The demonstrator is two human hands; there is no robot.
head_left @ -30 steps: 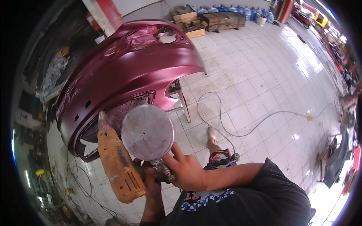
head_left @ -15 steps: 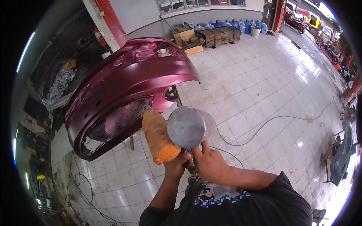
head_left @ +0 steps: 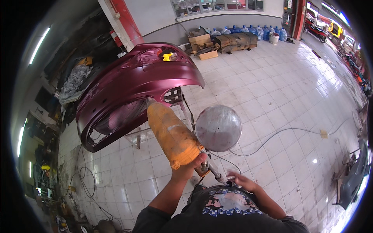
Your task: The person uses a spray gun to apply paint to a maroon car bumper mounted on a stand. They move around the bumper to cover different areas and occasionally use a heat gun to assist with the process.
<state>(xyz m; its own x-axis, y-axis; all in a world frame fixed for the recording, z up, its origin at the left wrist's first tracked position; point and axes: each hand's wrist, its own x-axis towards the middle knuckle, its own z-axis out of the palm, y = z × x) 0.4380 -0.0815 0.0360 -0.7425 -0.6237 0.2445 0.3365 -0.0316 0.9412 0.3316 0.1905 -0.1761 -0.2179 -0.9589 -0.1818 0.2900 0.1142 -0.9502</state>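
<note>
My left hand (head_left: 186,167) is closed at the wide end of a worn orange tapered, cylinder-shaped tool (head_left: 171,134), its narrow end pointing at the bumper. Just right of it is a round grey metal cup (head_left: 218,128), seen from its lid; what supports it is hidden. Between my hands runs a slim metal rod-like fitting (head_left: 215,171), slanting down toward my body. My right hand (head_left: 241,181) is beside its lower end, fingers stretched out and somewhat blurred. Ahead to the left, a dark maroon car bumper (head_left: 155,73) rests on a stand (head_left: 138,139).
A grey hose (head_left: 278,134) curves over the tiled floor on the right, and a dark cable (head_left: 91,182) coils at left. Blue water jugs (head_left: 260,32), cardboard boxes (head_left: 200,39) and a brown tank-like box (head_left: 237,41) line the back wall. Another dark bumper (head_left: 353,174) stands far right.
My right hand has come off the metal fitting below the cup and moved down and right. The orange tool and the cup have shifted right; the tool looks larger. My left hand keeps its hold.
</note>
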